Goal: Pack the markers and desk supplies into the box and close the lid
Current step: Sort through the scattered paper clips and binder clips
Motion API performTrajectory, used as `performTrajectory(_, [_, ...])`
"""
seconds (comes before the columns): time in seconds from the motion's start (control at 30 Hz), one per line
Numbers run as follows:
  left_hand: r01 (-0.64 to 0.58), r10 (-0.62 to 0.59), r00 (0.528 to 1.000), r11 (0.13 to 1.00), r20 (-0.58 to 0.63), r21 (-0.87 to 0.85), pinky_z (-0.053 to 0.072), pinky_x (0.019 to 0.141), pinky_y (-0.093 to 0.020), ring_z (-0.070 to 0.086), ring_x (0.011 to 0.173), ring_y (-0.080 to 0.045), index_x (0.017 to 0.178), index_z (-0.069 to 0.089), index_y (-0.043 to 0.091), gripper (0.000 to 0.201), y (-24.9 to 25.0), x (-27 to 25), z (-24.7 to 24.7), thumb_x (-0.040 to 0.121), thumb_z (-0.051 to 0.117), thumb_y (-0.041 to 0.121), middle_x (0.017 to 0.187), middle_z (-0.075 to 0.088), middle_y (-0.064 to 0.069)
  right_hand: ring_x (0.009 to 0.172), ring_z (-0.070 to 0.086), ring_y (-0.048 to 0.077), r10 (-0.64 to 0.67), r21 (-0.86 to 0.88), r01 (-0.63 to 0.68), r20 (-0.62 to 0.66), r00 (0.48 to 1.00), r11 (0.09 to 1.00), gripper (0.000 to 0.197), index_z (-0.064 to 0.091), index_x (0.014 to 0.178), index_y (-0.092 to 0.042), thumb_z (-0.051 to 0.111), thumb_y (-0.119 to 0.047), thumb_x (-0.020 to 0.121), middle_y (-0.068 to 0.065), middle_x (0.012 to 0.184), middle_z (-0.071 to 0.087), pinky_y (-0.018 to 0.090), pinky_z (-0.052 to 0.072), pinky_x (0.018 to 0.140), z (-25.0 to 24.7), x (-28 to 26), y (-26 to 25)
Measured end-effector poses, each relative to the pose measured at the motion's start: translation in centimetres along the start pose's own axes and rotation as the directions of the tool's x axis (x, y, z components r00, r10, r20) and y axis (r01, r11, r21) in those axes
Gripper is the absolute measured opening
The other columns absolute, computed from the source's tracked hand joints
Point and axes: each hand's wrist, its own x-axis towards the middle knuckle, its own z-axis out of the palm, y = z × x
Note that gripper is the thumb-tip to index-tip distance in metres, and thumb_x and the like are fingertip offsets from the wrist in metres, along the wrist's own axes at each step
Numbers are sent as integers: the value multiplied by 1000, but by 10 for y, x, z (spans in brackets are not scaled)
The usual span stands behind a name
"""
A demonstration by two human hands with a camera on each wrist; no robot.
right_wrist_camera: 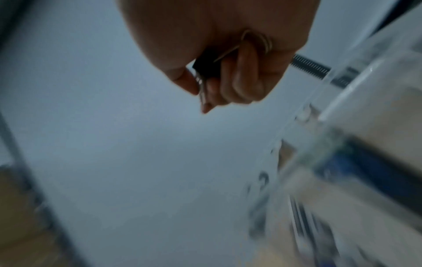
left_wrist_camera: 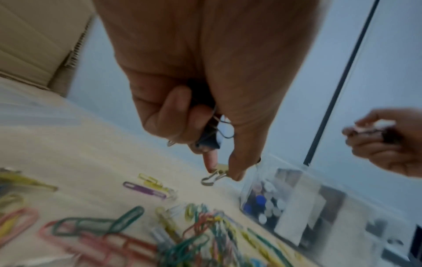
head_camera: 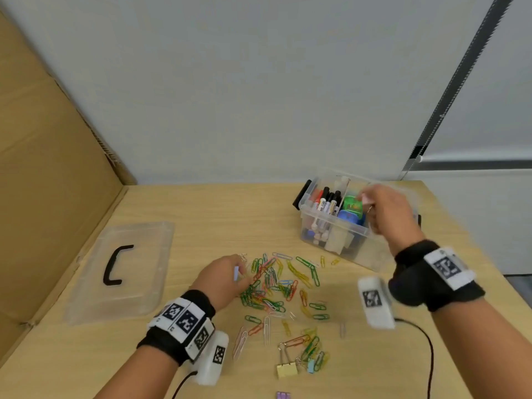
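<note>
Fingers of the left hand curl around dark binder clips while thumb and forefinger pinch a gold binder clip just above the table, at the left fringe of the paper clip heap. Right hand fingers close on another small bundle of clips over the clear box, which stands near the table's far right corner. Markers stand in its left compartment; their label print is too small to read. Its lid lies flat near the left edge, beside the cardboard wall. Bare tabletop lies between lid and heap. More binder clips rest toward the near edge.
</note>
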Motion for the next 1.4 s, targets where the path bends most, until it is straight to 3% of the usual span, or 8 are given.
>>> performTrajectory(0.13, [-7, 3, 998, 998, -64, -67, 37, 60, -26, 51, 77, -15, 95, 55, 21, 17, 17, 1, -12, 89, 58, 36, 99, 62, 0, 58, 39, 11, 187, 96, -171, -198, 962, 981, 22, 54, 79, -24, 38, -38, 85, -6, 72, 43, 27, 33, 53, -39, 70, 11])
performTrajectory(0.3, [-17, 14, 996, 1000, -86, -26, 28, 51, -17, 38, 59, -5, 101, 55, 20, 21, 36, 4, -11, 90, 56, 38, 79, 49, 7, 59, 43, 25, 414, -214, -421, -79, 907, 881, 40, 51, 106, -4, 47, -41, 90, 11, 74, 46, 39, 39, 71, -55, 117, 35])
performTrajectory(0.37, [-19, 18, 996, 1000, -83, -14, 27, 50, -16, 37, 56, -4, 102, 55, 20, 23, 42, 4, -9, 91, 56, 39, 78, 49, 9, 77, 53, 30, 431, -255, -418, -8, 902, 872, 43, 51, 115, 1, 49, -35, 93, 16, 91, 55, 41, 45, 81, -54, 116, 33])
performTrajectory(0.5, [-37, 36, 997, 999, -72, -19, 28, 53, -13, 39, 61, -3, 103, 55, 20, 23, 50, 5, -5, 92, 55, 39, 90, 51, 6, 129, 42, 38, 397, -422, -339, 56, 916, 841, 43, 44, 135, 2, 42, -19, 98, 23, 142, 42, 45, 36, 107, -53, 104, 23])
performTrajectory(0.63, [-68, 64, 994, 997, -86, -34, 29, 54, -11, 40, 62, -2, 103, 55, 21, 20, 55, 5, -1, 92, 54, 38, 84, 47, 11, 119, 48, 33, 241, -576, -194, 6, 971, 794, 36, 52, 123, 4, 36, -15, 98, 23, 140, 45, 34, 37, 95, -62, 87, 37])
performTrajectory(0.8, [-169, 158, 977, 983, -140, -67, 34, 61, -11, 48, 75, -3, 99, 53, 26, 15, 73, 7, 4, 91, 57, 38, 89, 51, 14, 140, 27, 30, -26, -671, -16, -52, 998, 741, 51, 30, 143, 1, 36, -21, 98, 18, 152, 28, 41, 24, 117, -74, 47, 96])
performTrajectory(1.07, [-400, 396, 909, 916, -132, -8, 31, 67, -5, 45, 84, 5, 102, 52, 30, 17, 162, 34, 2, 90, 55, 41, 96, 48, 21, 147, 9, 18, -28, -487, 9, -31, 999, 873, 57, 8, 152, -8, 29, -25, 102, 7, 160, 7, 22, 5, 113, -69, 36, 124])
performTrajectory(1.4, [-442, 427, 896, 824, 125, 355, 48, 81, -38, 60, 96, -30, 108, 57, 11, 25, 293, 140, 20, 89, 55, 28, 111, 57, -10, 146, 5, 11, -76, -335, 60, -36, 996, 940, 57, 3, 152, -12, 29, -23, 102, 1, 161, -1, 18, 4, 112, -63, 34, 132])
